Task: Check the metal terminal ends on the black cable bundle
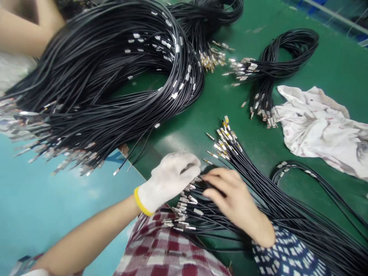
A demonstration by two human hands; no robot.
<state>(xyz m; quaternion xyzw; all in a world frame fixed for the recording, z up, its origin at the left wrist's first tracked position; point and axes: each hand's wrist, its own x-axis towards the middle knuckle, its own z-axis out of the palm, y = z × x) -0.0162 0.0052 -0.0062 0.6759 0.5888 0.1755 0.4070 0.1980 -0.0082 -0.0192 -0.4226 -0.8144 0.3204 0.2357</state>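
My left hand [172, 174], in a white knit glove with a yellow cuff, is closed with fingertips pinched at the metal-tipped end of a black cable. Facing it, my right hand [232, 199] is bare, its thumb and fingers curled around a black cable close to that end. The exact grip is partly hidden by the fingers. Beneath both hands lies a bunch of black cables with silver terminals [184, 207], pointing left. Just beyond my right hand, another bundle of black cables [258, 180] fans out to tips with yellow marks.
A large looped pile of black cables [115, 73] covers the far left, beside another person's arm [25, 32]. Smaller coils [290, 53] lie at the back. A crumpled white cloth [322, 130] rests at right on the green tabletop [186, 134], whose edge runs beneath my left hand.
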